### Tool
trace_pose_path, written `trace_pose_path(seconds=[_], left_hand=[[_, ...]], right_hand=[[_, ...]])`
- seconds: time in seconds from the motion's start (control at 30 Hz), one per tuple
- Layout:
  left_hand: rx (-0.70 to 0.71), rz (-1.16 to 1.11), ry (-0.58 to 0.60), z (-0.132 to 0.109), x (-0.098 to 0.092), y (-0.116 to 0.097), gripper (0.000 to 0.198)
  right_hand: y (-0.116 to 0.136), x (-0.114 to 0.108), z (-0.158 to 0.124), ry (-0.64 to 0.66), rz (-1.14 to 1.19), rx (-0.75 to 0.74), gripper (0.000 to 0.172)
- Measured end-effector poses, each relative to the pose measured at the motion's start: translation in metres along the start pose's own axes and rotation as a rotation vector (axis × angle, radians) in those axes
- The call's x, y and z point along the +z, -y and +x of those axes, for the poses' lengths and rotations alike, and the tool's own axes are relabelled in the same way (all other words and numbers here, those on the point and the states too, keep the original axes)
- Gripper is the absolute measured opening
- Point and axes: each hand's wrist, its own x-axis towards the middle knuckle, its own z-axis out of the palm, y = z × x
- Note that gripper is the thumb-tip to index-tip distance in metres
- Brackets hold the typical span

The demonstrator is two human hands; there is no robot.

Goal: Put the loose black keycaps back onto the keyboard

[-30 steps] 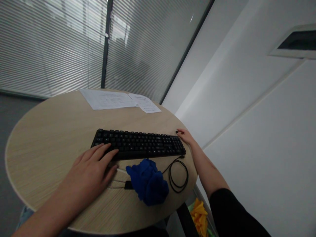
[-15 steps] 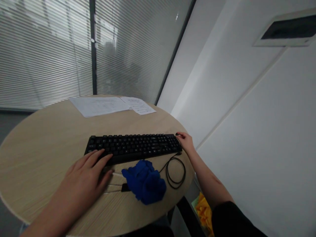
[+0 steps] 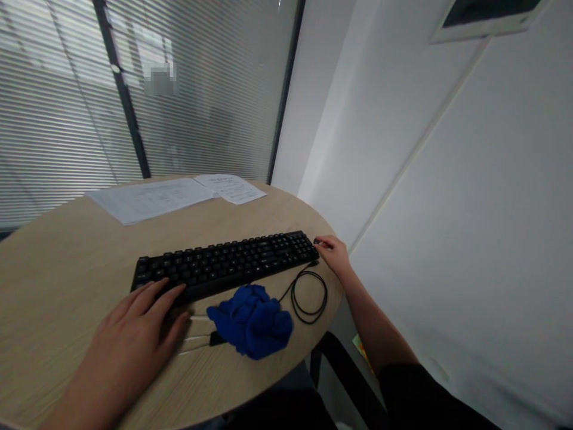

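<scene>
A black keyboard (image 3: pixel 228 261) lies at a slant across the wooden table. My left hand (image 3: pixel 134 334) rests at its near left corner, fingers spread, with the fingertips on the lower left keys. Just past the keyboard's right end, my right hand (image 3: pixel 332 251) pinches a small black thing (image 3: pixel 316 241), too small to name. In front of the keyboard lies a crumpled blue cloth (image 3: pixel 255 322). Thin pale sticks or wires (image 3: pixel 197 338) and a black piece (image 3: pixel 217 338) stick out from its left side, partly hidden near my left thumb.
A black cable (image 3: pixel 308 320) is coiled by the table's right edge. Printed sheets of paper (image 3: pixel 152 200) lie at the back of the round table (image 3: pixel 58 251). A white wall (image 3: pixel 447 239) rises on the right. A black chair armrest (image 3: pixel 349 376) stands below the edge.
The view has swung to the right and tilted, so the keyboard and papers appear shifted left. Both hands keep their places at the keyboard's two ends.
</scene>
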Motion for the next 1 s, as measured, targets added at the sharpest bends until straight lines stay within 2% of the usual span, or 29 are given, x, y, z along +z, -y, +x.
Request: trace_pose_path(seconds=[0.3, 0.53, 0.7, 1.0], left_hand=[[-0.02, 0.004, 0.013, 0.0027, -0.003, -0.0019, 0.068], [-0.018, -0.001, 0.029, 0.0007, -0.0012, -0.0005, 0.068], [-0.021, -0.017, 0.031, -0.0004, -0.0019, -0.0002, 0.066], [-0.02, -0.03, 0.033, -0.0008, -0.0014, -0.0008, 0.065]], right_hand=[[0.0018, 0.0004, -0.0042, 0.039, 0.092, 0.109, 0.028], [0.0027, -0.0039, -0.0019, 0.2, 0.099, -0.111, 0.016], [0.0022, -0.0051, -0.0017, 0.284, 0.06, -0.147, 0.014], [0.0055, -0.006, -0.0038, 0.273, 0.082, -0.177, 0.012]])
